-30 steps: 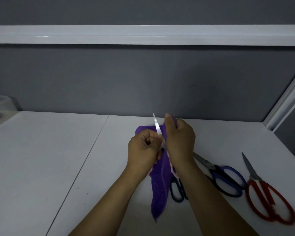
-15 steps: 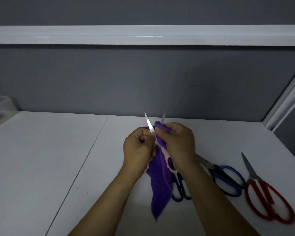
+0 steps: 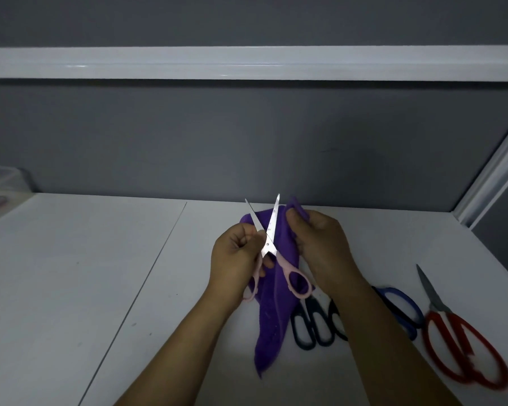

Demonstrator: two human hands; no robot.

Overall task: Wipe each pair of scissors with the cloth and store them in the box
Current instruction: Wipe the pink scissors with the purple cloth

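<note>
Above the white table, my left hand (image 3: 236, 260) grips the pink-handled scissors (image 3: 272, 241) near the pivot. Their blades stand apart in a V with the tips pointing up. My right hand (image 3: 320, 244) holds the purple cloth (image 3: 272, 315), which hangs down behind the scissors to the table. One pink loop shows in front of the cloth; the other peeks out below my left palm. Under my right forearm lie black-handled scissors (image 3: 313, 325), blue-handled scissors (image 3: 401, 307) and red-handled scissors (image 3: 464, 344). A clear plastic box (image 3: 0, 183) stands at the far left edge.
A grey partition wall (image 3: 247, 136) with a white rail closes the back of the table (image 3: 71, 273). A white frame (image 3: 493, 177) rises at the right corner. Something dark lies inside the box.
My right hand has moved off the blades to the right, taking the cloth with it. The scissors now show fully, blades spread wider. My left hand keeps its grip.
</note>
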